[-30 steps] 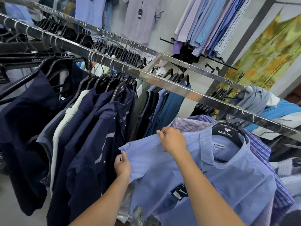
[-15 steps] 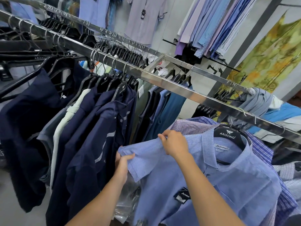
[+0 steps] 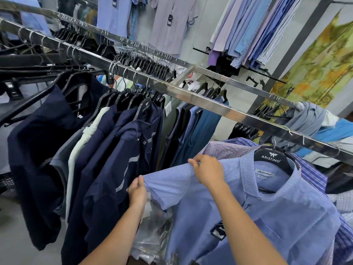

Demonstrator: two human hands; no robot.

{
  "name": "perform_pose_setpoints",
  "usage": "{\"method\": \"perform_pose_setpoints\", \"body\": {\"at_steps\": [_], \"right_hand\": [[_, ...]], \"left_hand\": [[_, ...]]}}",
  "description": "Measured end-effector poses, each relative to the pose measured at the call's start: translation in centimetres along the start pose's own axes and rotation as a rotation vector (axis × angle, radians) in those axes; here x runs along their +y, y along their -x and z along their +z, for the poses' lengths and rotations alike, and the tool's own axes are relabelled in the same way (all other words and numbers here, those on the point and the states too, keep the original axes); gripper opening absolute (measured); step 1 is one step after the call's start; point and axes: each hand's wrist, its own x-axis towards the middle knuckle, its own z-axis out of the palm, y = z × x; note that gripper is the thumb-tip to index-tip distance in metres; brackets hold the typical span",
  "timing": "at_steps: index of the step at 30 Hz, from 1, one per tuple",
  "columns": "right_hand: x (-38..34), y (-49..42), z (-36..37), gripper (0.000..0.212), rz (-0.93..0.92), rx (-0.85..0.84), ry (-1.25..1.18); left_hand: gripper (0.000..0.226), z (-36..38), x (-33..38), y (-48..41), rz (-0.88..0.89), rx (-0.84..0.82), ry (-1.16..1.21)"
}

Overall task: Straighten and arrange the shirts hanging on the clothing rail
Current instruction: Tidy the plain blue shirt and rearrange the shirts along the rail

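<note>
Fingers [image 3: 194, 162] of both hands on blue shirt [image 3: 277, 217] sleeve

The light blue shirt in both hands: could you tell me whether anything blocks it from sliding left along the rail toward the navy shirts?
Nothing visible does: the rail is bare between the light blue shirt and the navy shirts.

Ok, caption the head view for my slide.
Both hands, left hand and right hand, hold the light blue shirt by its short sleeve at the rail.
</note>
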Motion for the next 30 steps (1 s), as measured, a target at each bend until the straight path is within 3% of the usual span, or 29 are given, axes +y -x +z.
{"method": "perform_pose_setpoints", "body": {"at_steps": [3,7,11,15,23,30], "right_hand": [[-0.1,0.2,-0.1,0.036,-0.008,0.001,-0.028],[0.2,0.5,-0.4,0.028,-0.102,0.001,-0.096],[0.5,1.1,-0.7,0.023,-0.181,0.013,-0.182],[1.3,1.4,-1.4,0.031,-0.157,0.028,-0.187],[2.8,3.3,-4.1,0.025,-0.134,0.143,-0.233],[5.2,6.6,-7.2,0.016,0.058,0.408,-0.379]], "left_hand": [[0.033,0.6,1.4,0.2,0.023,0.046,-0.028],[0.027,1.1,1.3,-1.1,0.032,-0.118,-0.205],[0.031,2.4,1.5,-1.6,0.043,-0.246,-0.435],[0.050,5.0,2.8,-0.9,0.171,-0.236,-0.622],[0.031,9.4,9.5,3.6,0.511,-0.380,-0.552],[0.035,11.8,14.9,8.2,0.754,-0.592,-0.393]]}}
